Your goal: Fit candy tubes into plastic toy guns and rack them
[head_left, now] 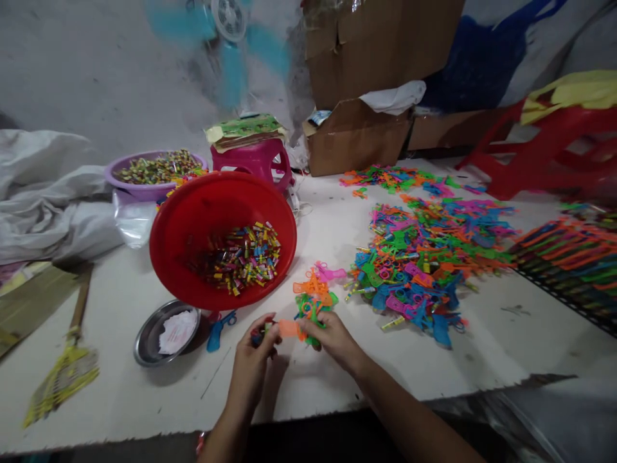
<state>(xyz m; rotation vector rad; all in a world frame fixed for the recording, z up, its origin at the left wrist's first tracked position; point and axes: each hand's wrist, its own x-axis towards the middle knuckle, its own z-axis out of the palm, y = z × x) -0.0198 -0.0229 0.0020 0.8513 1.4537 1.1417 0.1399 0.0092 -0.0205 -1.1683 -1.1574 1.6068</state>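
My left hand [258, 350] is closed, with small dark and coloured pieces, possibly wrapped tubes, partly hidden in its fingers. My right hand [335, 337] pinches an orange toy gun [289, 328], whose pale orange end reaches to the left fingertips. Just beyond the right hand lies a small heap of orange, green and pink toy guns [315, 283]. A blue toy gun [219, 331] rests on the table to the left of my left hand. Behind it, a tilted red basin [168, 225] holds many small colourful wrapped tubes [250, 257].
A metal bowl [143, 344] with white paper slips and a yellow fly-swatter-like tool [62, 379] are at left. A large pile of toy guns [414, 257] covers the right. Behind stand a purple basin [116, 183], a pink stool [255, 157], cardboard boxes [357, 141] and a fan [229, 22].
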